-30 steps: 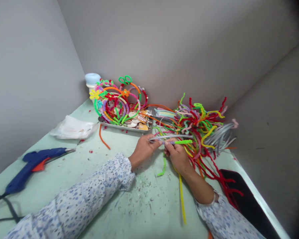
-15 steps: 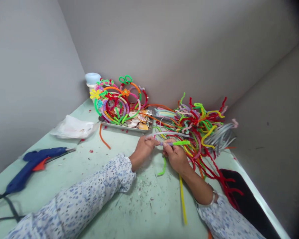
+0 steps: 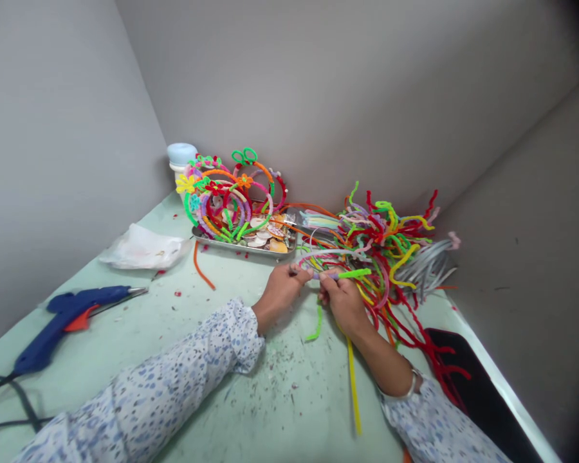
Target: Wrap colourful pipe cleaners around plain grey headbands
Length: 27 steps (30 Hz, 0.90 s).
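Both hands pinch a thin headband [image 3: 354, 274] wrapped in fuzzy pipe cleaner, lilac between the fingers and bright green at its right end. My left hand [image 3: 280, 290] is closed on the lilac stretch. Close beside it, my right hand [image 3: 343, 302] grips the same stretch with thumb and fingers. A pale, bare-looking strip [image 3: 335, 253] arches just behind the fingers; whether it is part of the same band I cannot tell. Below the right hand lie a short green pipe cleaner [image 3: 315, 331] and a yellow one [image 3: 354, 392].
Finished colourful headbands [image 3: 222, 193] stand in a metal tray [image 3: 251, 249] with flat cutouts. A tangled pile of pipe cleaners [image 3: 381, 231] fills the back right. A blue glue gun [image 3: 72, 315], a plastic bag [image 3: 145, 247] and a black flat object [image 3: 482, 392] lie around the table.
Both hands have shifted very slightly to the right with the headband. The right fingers have curled in more under the lilac stretch.
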Tool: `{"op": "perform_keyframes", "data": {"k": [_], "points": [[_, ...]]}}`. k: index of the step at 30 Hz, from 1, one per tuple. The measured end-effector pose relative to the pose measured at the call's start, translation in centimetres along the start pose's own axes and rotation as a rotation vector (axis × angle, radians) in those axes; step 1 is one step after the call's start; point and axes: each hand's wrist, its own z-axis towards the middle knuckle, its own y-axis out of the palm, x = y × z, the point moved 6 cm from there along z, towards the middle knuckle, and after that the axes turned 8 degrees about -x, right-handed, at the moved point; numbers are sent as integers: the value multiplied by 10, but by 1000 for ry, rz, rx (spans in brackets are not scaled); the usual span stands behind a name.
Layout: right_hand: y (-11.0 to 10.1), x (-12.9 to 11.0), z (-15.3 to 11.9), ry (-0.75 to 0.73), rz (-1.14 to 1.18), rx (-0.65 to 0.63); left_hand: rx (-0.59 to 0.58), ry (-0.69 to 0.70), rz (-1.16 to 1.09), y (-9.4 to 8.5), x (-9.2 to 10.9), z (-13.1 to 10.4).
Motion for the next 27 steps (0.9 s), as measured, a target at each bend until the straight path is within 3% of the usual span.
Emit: {"op": "perform_keyframes", "data": {"k": [6,16,23,27], "points": [[1,-2,-1,-7,-14,-5,41,-24,64,-4,-2,1],[4,-13,-5,-177,-157,-48,64,-34,36,-5,0,-2],[-3,-1,-2,66,-49,59,49,14,67,-4,0,-1],[-5,1,0,97,-1,74,97,103,74,-6,3,-2]]}}
